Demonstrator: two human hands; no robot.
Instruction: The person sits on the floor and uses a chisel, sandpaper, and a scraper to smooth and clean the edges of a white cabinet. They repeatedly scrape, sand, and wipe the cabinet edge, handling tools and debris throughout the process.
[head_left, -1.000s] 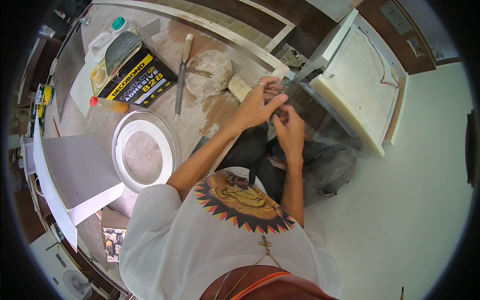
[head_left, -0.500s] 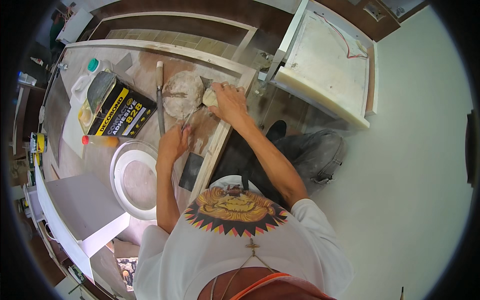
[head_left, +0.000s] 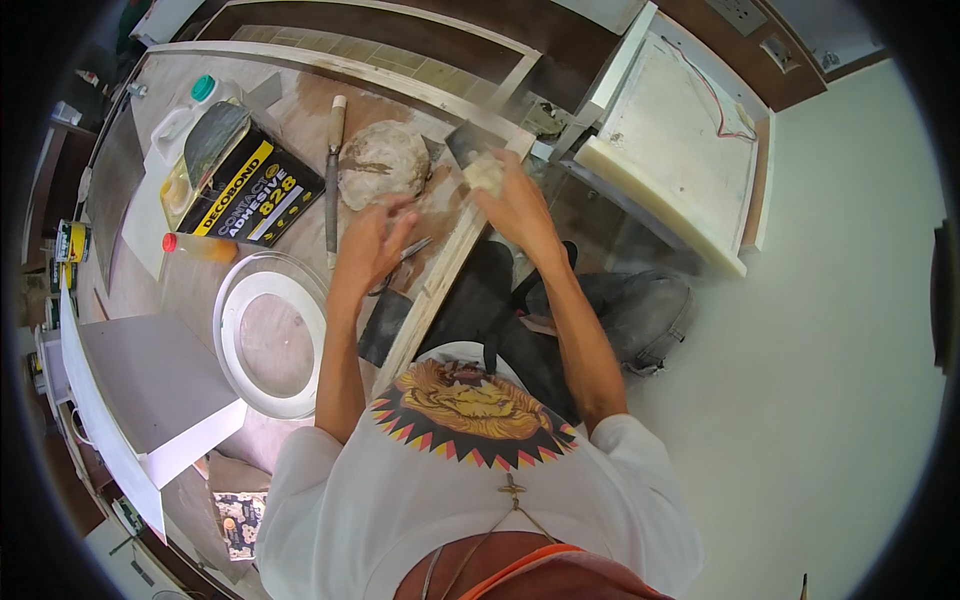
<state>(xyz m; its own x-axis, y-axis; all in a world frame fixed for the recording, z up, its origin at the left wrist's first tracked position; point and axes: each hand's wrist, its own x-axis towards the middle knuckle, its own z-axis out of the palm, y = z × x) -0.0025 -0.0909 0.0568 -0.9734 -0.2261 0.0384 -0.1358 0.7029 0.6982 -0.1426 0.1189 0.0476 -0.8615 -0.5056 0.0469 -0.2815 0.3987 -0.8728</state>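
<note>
Worktop (head_left: 290, 108): dusty.
Left grip (head_left: 369, 244): released, beside scissors (head_left: 416, 249).
Right grip (head_left: 521, 209): grasping pale scraper (head_left: 482, 173).
Change: scraper nearer worktop edge.

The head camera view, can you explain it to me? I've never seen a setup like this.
There's no machine here, just a person's bare hands. The camera is the left one of two fisheyes worn on their head, looking down, so straight edges bend and the picture's left is their left.

On the table are a black-and-yellow can, a white jug, a red-capped bottle, a long tool with a wooden handle, a pale round lump and a white ring.

The right hand holds a pale block. The left hand looks open, its blurred fingers near the lump; a slim dark tool lies beside it.
</note>
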